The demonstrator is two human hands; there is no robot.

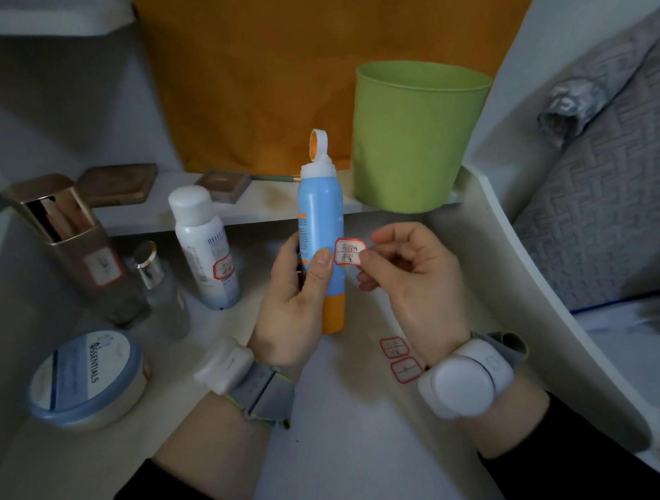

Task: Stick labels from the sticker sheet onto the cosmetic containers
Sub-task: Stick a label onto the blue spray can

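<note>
White worktop (327,418) in front of an orange backdrop. Left hand (296,299) grips an upright blue and orange spray bottle (322,227), fingers wrapped around it. Right hand (415,280) pinches a red-bordered label (349,252) against the bottle's side. More labels (399,359) lie on the worktop below.

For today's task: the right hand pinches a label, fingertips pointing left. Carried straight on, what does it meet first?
Most likely the blue spray bottle, held upright in the left hand: the label in the right hand reaches its side, beside the left thumb. Whether they touch is unclear.
</note>
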